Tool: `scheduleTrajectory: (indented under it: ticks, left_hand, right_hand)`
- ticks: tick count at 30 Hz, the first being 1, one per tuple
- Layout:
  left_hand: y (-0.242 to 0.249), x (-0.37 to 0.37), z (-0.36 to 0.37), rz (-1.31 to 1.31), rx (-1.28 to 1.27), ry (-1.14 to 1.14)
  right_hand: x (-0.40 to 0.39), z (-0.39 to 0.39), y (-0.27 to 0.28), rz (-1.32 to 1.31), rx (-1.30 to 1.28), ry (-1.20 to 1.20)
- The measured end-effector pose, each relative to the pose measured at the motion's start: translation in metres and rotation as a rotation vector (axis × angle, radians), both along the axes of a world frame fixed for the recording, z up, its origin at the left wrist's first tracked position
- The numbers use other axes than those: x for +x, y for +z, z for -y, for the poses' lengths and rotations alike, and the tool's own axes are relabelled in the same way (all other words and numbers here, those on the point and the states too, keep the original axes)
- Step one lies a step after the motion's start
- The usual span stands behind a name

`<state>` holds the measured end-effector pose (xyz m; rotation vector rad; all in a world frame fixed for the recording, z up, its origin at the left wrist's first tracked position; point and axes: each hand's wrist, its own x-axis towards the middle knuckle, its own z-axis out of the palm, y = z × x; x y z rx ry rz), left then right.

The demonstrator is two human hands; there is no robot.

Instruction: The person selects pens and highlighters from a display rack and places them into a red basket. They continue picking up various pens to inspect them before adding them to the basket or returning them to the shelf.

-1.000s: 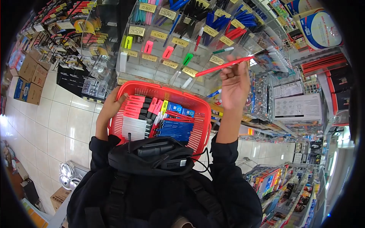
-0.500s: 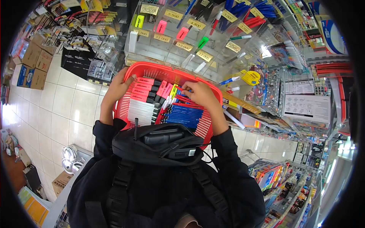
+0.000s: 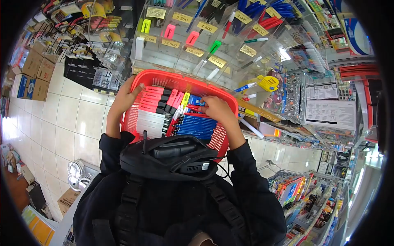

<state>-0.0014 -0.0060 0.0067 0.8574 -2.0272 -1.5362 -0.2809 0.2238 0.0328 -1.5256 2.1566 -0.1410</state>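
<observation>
A red basket (image 3: pixel 184 78) is in front of my body, against the display's front edge. My left hand (image 3: pixel 126 97) grips its left rim. My right hand (image 3: pixel 216 109) is inside at the right, its fingers closed on red pens (image 3: pixel 193 108). Below that hand lies a row of blue pens (image 3: pixel 197 125). White markers (image 3: pixel 151 123) with dark ends fill the lower left. Pink highlighters (image 3: pixel 152 97) are stacked above them, and a yellow highlighter (image 3: pixel 186 99) stands near the middle. A black bag (image 3: pixel 172 158) on my chest covers the basket's near edge.
An acrylic display (image 3: pixel 164 55) with priced compartments of markers and pens stands just beyond the basket. Cardboard boxes (image 3: pixel 35 76) sit on the tiled floor at the left. Shelves of packaged goods (image 3: pixel 312 205) are at the lower right.
My right hand has shifted slightly down, onto the red pens. The view has moved a little, so the display appears further left. My left hand still holds the rim.
</observation>
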Motion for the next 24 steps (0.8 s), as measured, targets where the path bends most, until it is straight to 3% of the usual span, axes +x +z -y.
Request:
scheduleTrajectory:
  ticks: [2, 5, 7, 13, 15, 18, 19, 24]
  left_hand:
    - [0.003, 0.001, -0.001, 0.014, 0.01, 0.004]
    - [0.002, 0.001, -0.001, 0.005, 0.001, 0.003]
    - [-0.009, 0.001, 0.003, -0.009, -0.01, 0.0]
    - [-0.008, 0.002, 0.003, -0.015, -0.036, 0.008]
    - [-0.008, 0.002, 0.002, -0.015, -0.035, 0.005]
    - [-0.004, 0.002, 0.0, -0.01, -0.029, 0.018]
    - [-0.001, 0.002, -0.001, -0.004, -0.021, 0.021]
    - [0.001, 0.002, 0.0, -0.002, -0.072, 0.025]
  right_hand:
    - [-0.008, 0.01, 0.026, 0.153, 0.091, 0.012]
    - [-0.02, 0.017, 0.068, 0.476, -0.106, 0.065]
    - [-0.019, 0.026, 0.127, 0.493, -0.191, -0.052]
    - [-0.11, 0.054, 0.192, 0.065, -1.024, -0.281]
    - [-0.142, 0.068, 0.205, -0.153, -1.084, -0.538]
    - [-0.178, 0.086, 0.208, -0.403, -1.108, -0.568]
    - [-0.181, 0.09, 0.207, -0.362, -1.086, -0.562]
    - [-0.184, 0.102, 0.193, -0.664, -1.02, -0.526]
